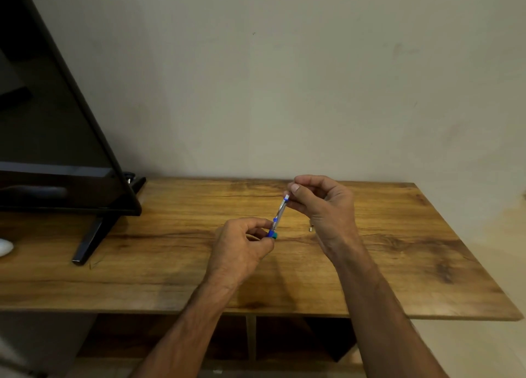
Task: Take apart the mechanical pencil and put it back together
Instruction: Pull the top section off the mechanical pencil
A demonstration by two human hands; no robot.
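**Pencil [278, 214] bridged between two hands, slanting up to the right**

At the far left a television [57, 121] is stood on the wooden table [170, 263], and a white object [4, 246] is cut off by the frame edge; what it is cannot be told. Nearer the middle, the left hand [242, 244] is curled round the pencil's lower end, where a blue and green part is pinched at the fingertips. From that grip the long axis runs up and to the right, away from the person, and the pencil is held clear above the tabletop. Its upper end, tipped in white, is pinched between thumb and forefinger of the right hand [324, 207]. This hand is judged the one placed to pull or twist the end piece while the lower end is steadied. Just beside the right hand a small pale piece [310, 229] lies on the table, partly hidden; whether it belongs to the pencil cannot be made out. The joint at the white tip is too small to be read.
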